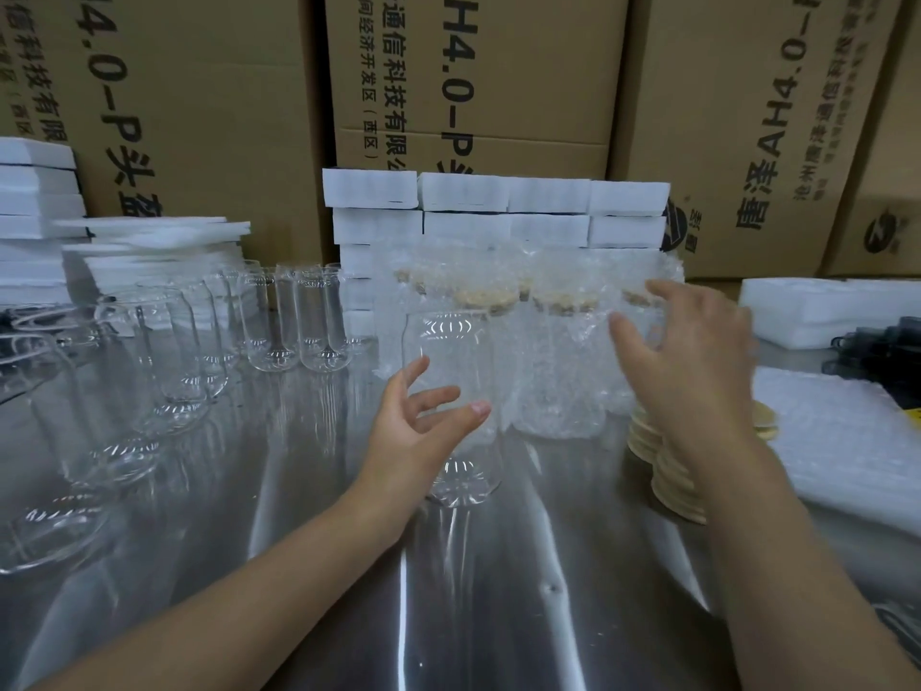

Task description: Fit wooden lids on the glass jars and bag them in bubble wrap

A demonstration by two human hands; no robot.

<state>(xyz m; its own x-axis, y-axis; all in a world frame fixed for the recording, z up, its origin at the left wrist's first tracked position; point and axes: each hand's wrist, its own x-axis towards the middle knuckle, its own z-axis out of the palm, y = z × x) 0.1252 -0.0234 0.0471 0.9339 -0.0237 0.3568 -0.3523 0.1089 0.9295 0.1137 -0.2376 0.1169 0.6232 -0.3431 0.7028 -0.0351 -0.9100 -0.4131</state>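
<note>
We see a clear glass jar [451, 351] standing upright on the steel table [309, 566] at the middle, with a pale wooden lid [479, 297] at its mouth. The left hand [423, 431] is in front of the jar's lower half with its fingers spread and loosely bent, gripping nothing; we cannot tell whether it touches the glass. The right hand [697, 356], blurred, is raised with its fingers splayed and holds nothing. It is just in front of a row of bubble-wrapped jars [558, 371] that stands right behind the bare jar. The right forearm hides part of a stack of wooden lids [670, 483] near the table's right side. Beyond that stack lie sheets of bubble wrap [842, 441]. To the left, empty jars [189, 351] crowd the table. White foam blocks [498, 207] are piled behind the wrapped jars, before tall cardboard boxes [523, 82].
</note>
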